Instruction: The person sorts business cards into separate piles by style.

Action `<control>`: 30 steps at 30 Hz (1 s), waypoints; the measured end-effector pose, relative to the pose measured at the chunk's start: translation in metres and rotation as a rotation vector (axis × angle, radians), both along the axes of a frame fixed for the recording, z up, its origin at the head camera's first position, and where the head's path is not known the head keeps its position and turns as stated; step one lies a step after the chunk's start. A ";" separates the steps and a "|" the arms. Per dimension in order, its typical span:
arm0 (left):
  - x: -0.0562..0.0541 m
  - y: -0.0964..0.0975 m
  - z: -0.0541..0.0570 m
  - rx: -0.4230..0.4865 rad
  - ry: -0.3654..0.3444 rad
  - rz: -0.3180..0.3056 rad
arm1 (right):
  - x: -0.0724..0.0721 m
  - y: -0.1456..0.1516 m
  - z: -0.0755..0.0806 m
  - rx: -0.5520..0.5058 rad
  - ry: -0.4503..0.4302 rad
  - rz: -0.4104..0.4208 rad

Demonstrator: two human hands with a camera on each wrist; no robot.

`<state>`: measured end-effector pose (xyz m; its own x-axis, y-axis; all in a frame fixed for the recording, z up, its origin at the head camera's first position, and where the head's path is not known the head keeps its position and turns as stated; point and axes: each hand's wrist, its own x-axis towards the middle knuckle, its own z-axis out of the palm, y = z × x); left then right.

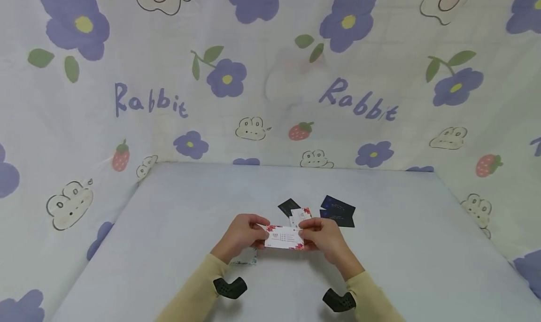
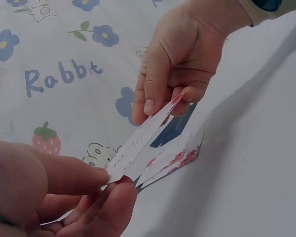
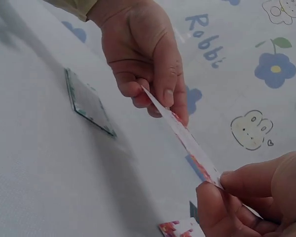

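Observation:
A white business card with red floral corners and small print is held up above the table, long side level in the head view. My left hand pinches its left end between thumb and fingers. At the right end, my right hand pinches it the same way. Seen from the left wrist, the card slants between both hands, nearly edge-on. Just behind it on the table lie similar white cards with red flowers, partly hidden, overlapping a black card.
Dark blue cards lie overlapping, right of the white ones. Cards with a green leafy border rest on the table below my left hand, partly covered in the head view. A patterned cloth hangs around the back and sides.

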<state>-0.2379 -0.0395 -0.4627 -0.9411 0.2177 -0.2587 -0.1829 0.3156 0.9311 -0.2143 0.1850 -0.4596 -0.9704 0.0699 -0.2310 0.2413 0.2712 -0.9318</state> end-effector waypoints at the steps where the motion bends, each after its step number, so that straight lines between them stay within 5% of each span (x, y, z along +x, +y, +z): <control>1: 0.000 -0.001 0.000 -0.009 -0.001 -0.006 | 0.001 0.000 0.001 0.011 0.000 0.011; 20: 0.012 0.000 -0.001 -0.130 0.021 -0.070 | 0.005 -0.002 -0.005 0.118 -0.016 0.080; 30: 0.023 0.005 -0.005 -0.264 0.115 -0.117 | 0.010 -0.005 -0.015 0.414 0.054 0.173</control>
